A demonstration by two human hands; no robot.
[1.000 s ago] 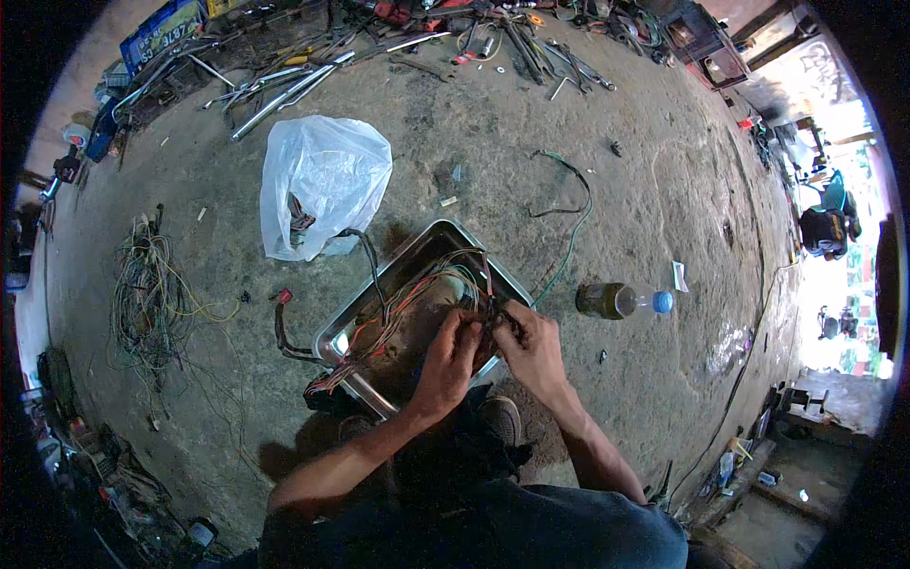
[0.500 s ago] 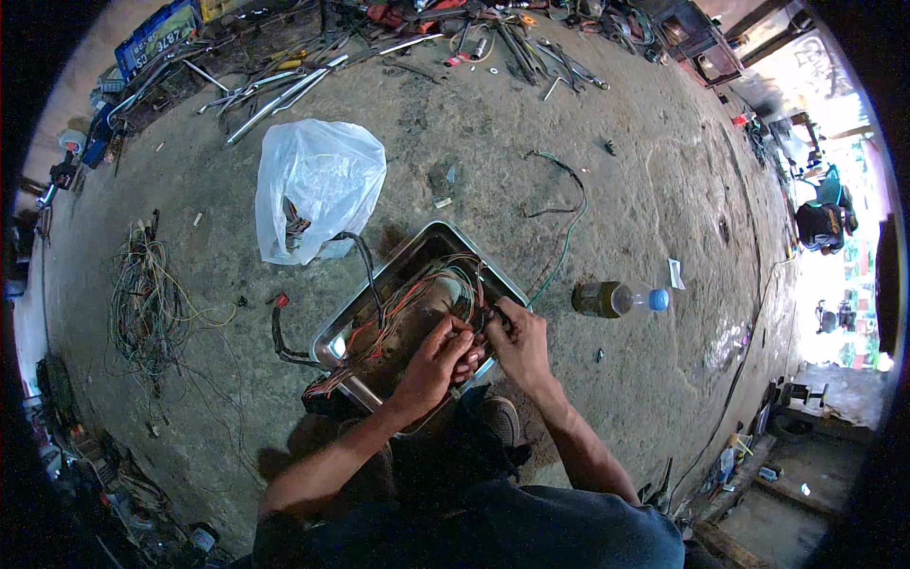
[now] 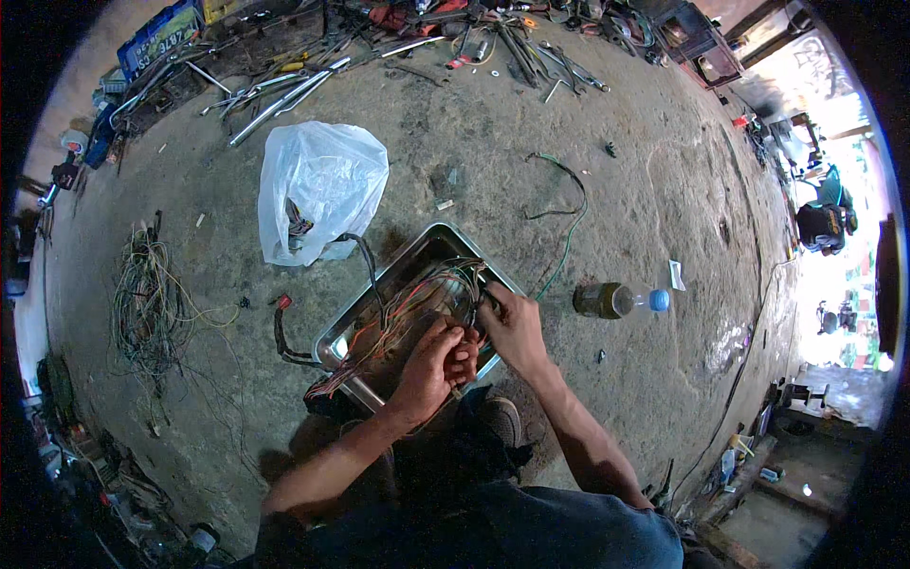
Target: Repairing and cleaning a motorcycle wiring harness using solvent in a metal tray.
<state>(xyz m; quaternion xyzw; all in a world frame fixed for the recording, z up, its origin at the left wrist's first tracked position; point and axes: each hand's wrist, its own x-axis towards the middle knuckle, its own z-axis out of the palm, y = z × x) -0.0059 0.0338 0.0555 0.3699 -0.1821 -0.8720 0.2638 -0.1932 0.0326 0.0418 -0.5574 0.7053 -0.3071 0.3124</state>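
A bundle of coloured wires [image 3: 403, 313], a wiring harness, lies across a rectangular metal tray [image 3: 334, 334] on the floor in front of me. My left hand [image 3: 438, 365] is closed over the tray's near side, its fingers pinched on wires of the harness. Slightly farther off, at the tray's right edge, my right hand [image 3: 515, 327] has its thumb and fingers closed around the harness's right end. The exact wires between the fingertips are hidden. Dark sleeved branches of the harness reach past the tray, one ending in a red connector [image 3: 283, 302].
A white plastic bag [image 3: 327, 185] with wiring inside stands beyond the tray. Tangled wires [image 3: 150, 303] lie left; a green wire [image 3: 573, 228] and a bottle of dark liquid [image 3: 607, 300] lie right. Metal tools [image 3: 289, 102] line the far edge. A shoe [image 3: 500, 417] is near the tray.
My right hand has shifted up and slightly away from my left, farther along the harness. The left hand stays nearly in place, still closed.
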